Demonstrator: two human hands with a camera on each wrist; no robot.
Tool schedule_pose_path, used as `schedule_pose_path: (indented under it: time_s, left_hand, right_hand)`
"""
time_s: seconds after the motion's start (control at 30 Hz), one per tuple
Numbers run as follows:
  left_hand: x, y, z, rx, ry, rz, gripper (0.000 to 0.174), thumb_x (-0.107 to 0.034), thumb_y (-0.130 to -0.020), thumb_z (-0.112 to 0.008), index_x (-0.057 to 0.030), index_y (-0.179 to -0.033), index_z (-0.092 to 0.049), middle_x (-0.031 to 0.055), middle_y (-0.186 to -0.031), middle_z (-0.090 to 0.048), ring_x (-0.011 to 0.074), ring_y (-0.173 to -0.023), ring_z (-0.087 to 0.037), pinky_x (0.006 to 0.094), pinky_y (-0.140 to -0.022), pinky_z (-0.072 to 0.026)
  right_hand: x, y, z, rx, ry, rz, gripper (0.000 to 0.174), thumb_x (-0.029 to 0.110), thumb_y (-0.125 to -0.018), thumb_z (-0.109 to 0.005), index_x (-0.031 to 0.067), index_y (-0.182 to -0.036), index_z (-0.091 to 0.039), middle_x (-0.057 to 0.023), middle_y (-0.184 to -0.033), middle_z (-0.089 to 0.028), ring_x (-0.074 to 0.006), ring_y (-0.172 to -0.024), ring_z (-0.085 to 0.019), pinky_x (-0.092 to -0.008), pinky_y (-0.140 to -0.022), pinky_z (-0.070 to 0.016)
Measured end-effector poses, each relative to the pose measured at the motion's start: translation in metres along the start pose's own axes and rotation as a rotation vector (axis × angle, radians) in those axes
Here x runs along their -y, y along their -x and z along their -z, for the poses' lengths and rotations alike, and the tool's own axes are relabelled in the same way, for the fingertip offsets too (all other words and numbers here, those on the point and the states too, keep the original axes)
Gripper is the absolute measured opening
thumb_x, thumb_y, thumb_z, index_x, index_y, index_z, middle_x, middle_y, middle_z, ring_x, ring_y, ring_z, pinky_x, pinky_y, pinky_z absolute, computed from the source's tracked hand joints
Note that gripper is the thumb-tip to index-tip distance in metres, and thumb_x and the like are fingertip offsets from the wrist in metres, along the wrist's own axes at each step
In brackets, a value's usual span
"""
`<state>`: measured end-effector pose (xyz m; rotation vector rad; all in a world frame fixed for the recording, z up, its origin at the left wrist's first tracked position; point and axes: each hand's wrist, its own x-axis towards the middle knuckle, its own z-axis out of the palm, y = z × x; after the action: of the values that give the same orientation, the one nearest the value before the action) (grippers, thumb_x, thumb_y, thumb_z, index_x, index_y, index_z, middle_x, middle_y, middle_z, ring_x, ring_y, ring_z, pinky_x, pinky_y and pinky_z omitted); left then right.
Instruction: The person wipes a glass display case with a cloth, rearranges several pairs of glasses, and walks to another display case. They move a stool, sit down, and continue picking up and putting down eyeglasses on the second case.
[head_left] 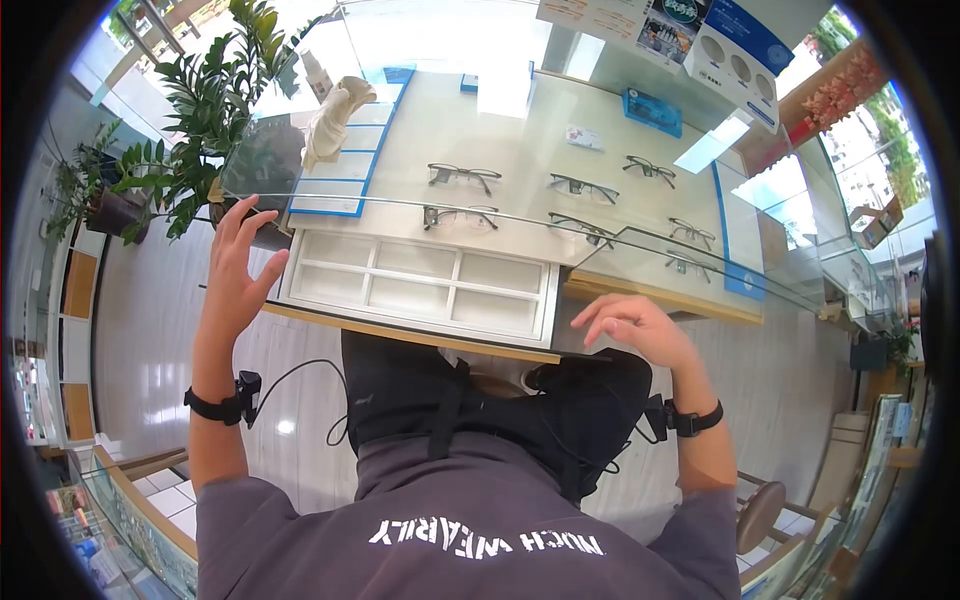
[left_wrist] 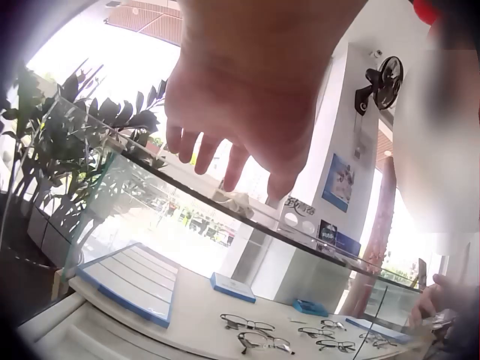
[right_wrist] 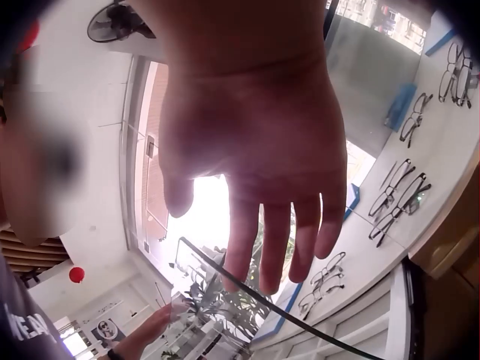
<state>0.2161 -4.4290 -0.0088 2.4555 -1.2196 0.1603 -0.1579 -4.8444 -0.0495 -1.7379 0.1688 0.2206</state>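
My left hand [head_left: 240, 265] is beside the left end of a glass display case, fingers spread near the front edge of its glass top [head_left: 400, 207]. In the left wrist view, the palm and extended fingers show nothing held. My right hand [head_left: 640, 325] hovers by the right end of the drawer, fingers loosely bent and holding nothing. In the right wrist view, its fingertips overlap a dark glass edge [right_wrist: 307, 326]. A white drawer [head_left: 415, 280] with several bare compartments juts out from the case. Behind it, several pairs of eyeglasses [head_left: 465, 178] lie on the white shelf.
A draped cream figurine [head_left: 335, 120] and a white bottle [head_left: 315, 75] stand at the left on the glass top. Leafy plants [head_left: 210, 110] flank the case. Inside are a blue-edged slatted tray [head_left: 345, 160] and a blue box [head_left: 652, 112]. A sign [head_left: 735, 60] stands at the back.
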Motion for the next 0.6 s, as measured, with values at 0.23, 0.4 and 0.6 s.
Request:
schedule_pose_path:
  time_s: [0.23,0.4,0.6]
  left_hand:
    - [0.014,0.001,-0.025,-0.031,-0.115,-0.017,0.071,-0.038,-0.092,-0.072,-0.0121,-0.155,-0.052,0.0226,-0.166,-0.039,0.0434,-0.158,-0.029,0.0521,-0.127,-0.0290]
    - [0.013,0.002,-0.023,-0.022,-0.056,0.049,0.078,-0.036,-0.089,-0.072,-0.0137,-0.159,-0.047,0.0207,-0.170,-0.032,0.0443,-0.158,-0.029,0.0525,-0.127,-0.0290]
    - [0.012,-0.002,-0.027,-0.053,-0.098,0.030,0.086,-0.038,-0.089,-0.070,-0.0141,-0.165,-0.039,0.0162,-0.174,-0.028,0.0412,-0.160,-0.028,0.0509,-0.129,-0.0272]
  right_hand:
    - [0.007,-0.085,0.008,-0.085,0.615,0.016,0.022,0.026,-0.100,-0.070,0.0048,-0.103,-0.072,-0.0098,-0.107,-0.071,-0.0291,-0.104,-0.067,-0.0391,-0.095,-0.0520]
    - [-0.004,-0.154,-0.012,-0.135,0.831,0.159,0.018,0.027,-0.099,-0.070,0.0088,-0.101,-0.070,-0.0106,-0.112,-0.066,-0.0328,-0.112,-0.063,-0.0409,-0.097,-0.0504]
    - [-0.013,-0.242,-0.012,-0.296,1.048,0.394,0.023,0.020,-0.081,-0.086,0.0084,-0.095,-0.072,-0.0146,-0.123,-0.067,-0.0372,-0.121,-0.059,-0.0445,-0.104,-0.0514]
